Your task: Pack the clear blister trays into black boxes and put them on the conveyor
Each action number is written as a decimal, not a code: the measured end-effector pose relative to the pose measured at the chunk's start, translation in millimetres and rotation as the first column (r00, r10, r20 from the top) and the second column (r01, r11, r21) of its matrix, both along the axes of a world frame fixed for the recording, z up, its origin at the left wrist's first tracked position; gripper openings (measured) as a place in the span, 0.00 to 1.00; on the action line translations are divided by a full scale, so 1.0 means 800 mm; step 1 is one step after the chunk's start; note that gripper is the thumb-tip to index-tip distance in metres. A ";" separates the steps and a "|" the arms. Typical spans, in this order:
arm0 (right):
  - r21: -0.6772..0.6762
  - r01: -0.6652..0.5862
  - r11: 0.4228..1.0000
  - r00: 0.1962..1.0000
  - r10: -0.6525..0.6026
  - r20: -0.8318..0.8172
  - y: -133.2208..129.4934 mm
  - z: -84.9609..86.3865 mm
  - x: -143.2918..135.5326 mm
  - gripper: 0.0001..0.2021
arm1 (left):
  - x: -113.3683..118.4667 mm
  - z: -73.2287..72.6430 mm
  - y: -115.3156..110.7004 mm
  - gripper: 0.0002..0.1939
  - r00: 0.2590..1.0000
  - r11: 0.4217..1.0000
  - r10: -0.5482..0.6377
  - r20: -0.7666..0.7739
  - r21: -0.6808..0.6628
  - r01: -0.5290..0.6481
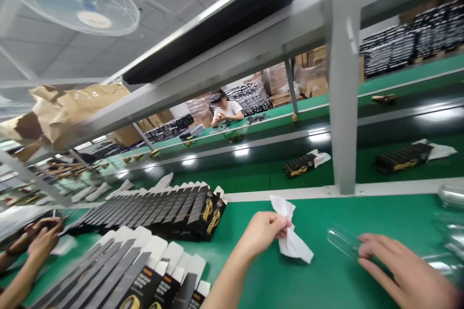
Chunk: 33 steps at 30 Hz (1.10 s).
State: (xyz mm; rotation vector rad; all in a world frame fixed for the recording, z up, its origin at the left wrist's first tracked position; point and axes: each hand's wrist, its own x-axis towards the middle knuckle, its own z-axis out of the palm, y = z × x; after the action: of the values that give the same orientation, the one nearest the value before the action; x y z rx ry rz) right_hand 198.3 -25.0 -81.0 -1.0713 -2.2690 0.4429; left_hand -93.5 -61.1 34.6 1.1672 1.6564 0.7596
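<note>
Your left hand (263, 231) pinches a crumpled white cloth (292, 234) clear of the green worktop (326, 275), wiping-ready, while your right hand's (398, 270) spread fingers (368, 246) pin the clear glass tube (342, 241) lying there.

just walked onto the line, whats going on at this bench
A person at a green work table pinches a folded white paper in the left hand. The right hand rests on a clear plastic piece lying on the table. Rows of flat black boxes lie fanned out to the left, where another person's hands work. Beyond the grey post, a boxed pack sits on the conveyor, and a co-worker sits across it.
</note>
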 end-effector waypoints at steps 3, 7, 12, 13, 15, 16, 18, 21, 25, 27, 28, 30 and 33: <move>-0.073 0.126 0.989 0.992 -0.127 -0.001 -0.008 0.013 -0.008 0.17 | 0.006 0.003 -0.007 0.21 0.992 0.999 0.042 -0.116 -0.003 -0.043; -0.104 0.191 0.976 0.980 -0.195 -0.029 -0.017 0.028 -0.018 0.21 | 0.016 -0.007 0.021 0.34 0.898 0.966 0.258 -0.357 0.095 -0.240; -0.113 0.157 0.981 0.986 -0.163 -0.039 -0.015 0.042 -0.015 0.19 | 0.045 -0.044 0.046 0.26 0.875 0.974 0.227 -0.427 0.074 -0.216; -0.128 0.164 0.978 0.984 -0.171 -0.047 -0.013 0.045 -0.015 0.18 | 0.050 -0.048 0.044 0.22 0.891 0.978 0.209 -0.402 0.067 -0.199; -0.174 0.179 0.968 0.979 -0.193 -0.069 -0.012 0.051 -0.014 0.18 | 0.055 -0.050 0.036 0.13 0.930 0.982 0.187 -0.316 0.062 -0.176; -0.206 0.183 0.961 0.976 -0.203 -0.083 -0.012 0.055 -0.014 0.17 | 0.057 -0.049 0.031 0.09 0.951 0.984 0.180 -0.253 0.056 -0.172; -0.283 0.182 0.942 0.969 -0.221 -0.112 -0.014 0.061 -0.016 0.17 | 0.061 -0.044 0.020 0.07 0.979 0.983 0.185 -0.086 0.035 -0.182; -0.364 0.195 0.911 0.949 -0.269 -0.166 -0.018 0.069 -0.021 0.17 | 0.074 -0.042 0.009 0.14 0.954 0.974 0.223 0.199 -0.001 -0.227; -0.423 0.253 0.870 0.908 -0.365 -0.207 -0.017 0.072 -0.023 0.18 | 0.101 -0.056 0.004 0.17 0.858 0.944 0.308 0.410 -0.018 -0.330; -0.437 0.271 0.858 0.894 -0.393 -0.217 -0.015 0.072 -0.022 0.18 | 0.114 -0.063 0.003 0.16 0.823 0.926 0.341 0.454 -0.010 -0.378; -0.433 0.276 0.858 0.889 -0.399 -0.224 -0.014 0.073 -0.021 0.18 | 0.119 -0.064 0.002 0.17 0.804 0.921 0.341 0.487 -0.003 -0.389; -0.409 0.287 0.866 0.880 -0.407 -0.245 -0.014 0.073 -0.021 0.17 | 0.126 -0.064 -0.002 0.25 0.747 0.937 0.285 0.600 -0.009 -0.350; -0.332 0.271 0.904 0.891 -0.365 -0.268 -0.021 0.071 -0.028 0.16 | 0.134 -0.062 -0.011 0.37 0.637 0.978 0.150 0.756 -0.020 -0.206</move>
State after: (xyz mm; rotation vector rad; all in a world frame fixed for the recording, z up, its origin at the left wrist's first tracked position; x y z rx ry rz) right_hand 176.1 -41.8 -24.1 -1.3782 -1.7290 0.7631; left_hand 13.6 -69.8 -14.9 0.5693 1.0255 1.2383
